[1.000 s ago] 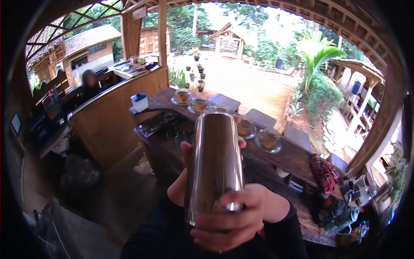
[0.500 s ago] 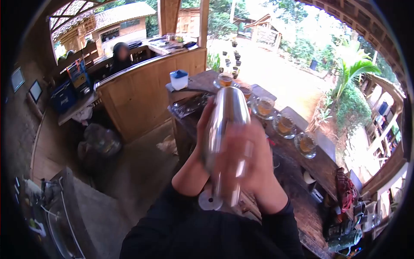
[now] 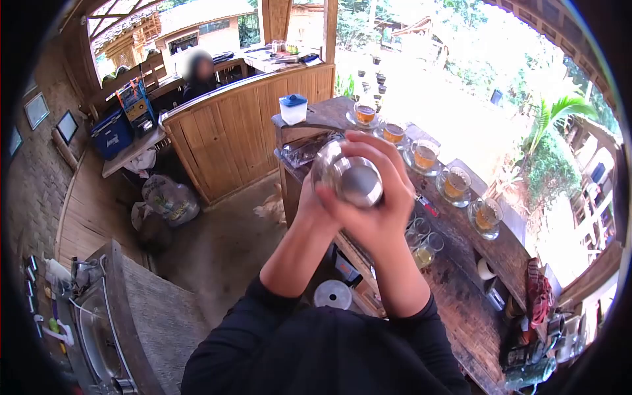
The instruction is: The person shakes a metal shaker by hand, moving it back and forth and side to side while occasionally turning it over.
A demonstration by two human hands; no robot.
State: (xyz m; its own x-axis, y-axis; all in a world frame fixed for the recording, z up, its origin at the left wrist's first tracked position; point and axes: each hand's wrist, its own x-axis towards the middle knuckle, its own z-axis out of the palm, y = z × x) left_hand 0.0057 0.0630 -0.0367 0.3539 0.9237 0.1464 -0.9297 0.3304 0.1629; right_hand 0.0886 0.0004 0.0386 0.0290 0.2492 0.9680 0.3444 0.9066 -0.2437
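A shiny metal cocktail shaker [image 3: 361, 184] is held up in front of my chest, one rounded metal end tilted toward me. My left hand [image 3: 313, 209] is closed around its left and lower side, its fingers mostly hidden. From the right, my right hand [image 3: 385, 204] wraps over it, fingers across the top. Beyond the hands, several glass cups of amber drink [image 3: 424, 156] stand in a row on saucers along the wooden counter [image 3: 454, 289]. A lidded white tub with a blue top [image 3: 293, 110] sits at the counter's far end.
Several glasses [image 3: 426, 250] stand on the lower counter at right, near a red-marked item [image 3: 428, 207]. A red cloth [image 3: 538, 293] hangs farther right. A sink [image 3: 99, 329] is at left, a round stool [image 3: 333, 295] below me. One person [image 3: 199, 78] is behind the wooden partition [image 3: 257, 125].
The shaker has swung from upright and lengthwise to end-on toward me, both hands moving with it and still gripping. The view has shifted slightly.
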